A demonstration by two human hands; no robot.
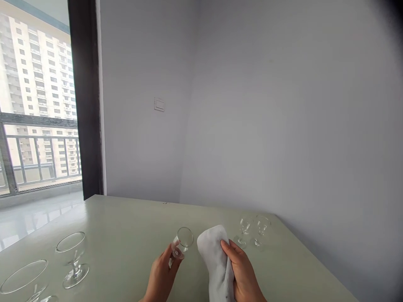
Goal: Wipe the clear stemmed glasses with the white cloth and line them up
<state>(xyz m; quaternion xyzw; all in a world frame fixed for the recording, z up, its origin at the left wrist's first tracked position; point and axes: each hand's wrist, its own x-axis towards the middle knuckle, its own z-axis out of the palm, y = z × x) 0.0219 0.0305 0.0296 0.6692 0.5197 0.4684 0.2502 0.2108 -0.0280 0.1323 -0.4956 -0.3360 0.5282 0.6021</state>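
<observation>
Your left hand (162, 279) is gripping a small stemmed glass (183, 240), its fingers closed around the lower part and hiding the stem. Your right hand (242, 272) is clutching a folded white towel (215, 258) just beside it. Two small glasses (244, 230) are standing faintly beyond the towel on the table (126, 222). At left, a wide goblet (23, 277) is getting cut off by the frame, beside a second goblet (71, 251).
</observation>
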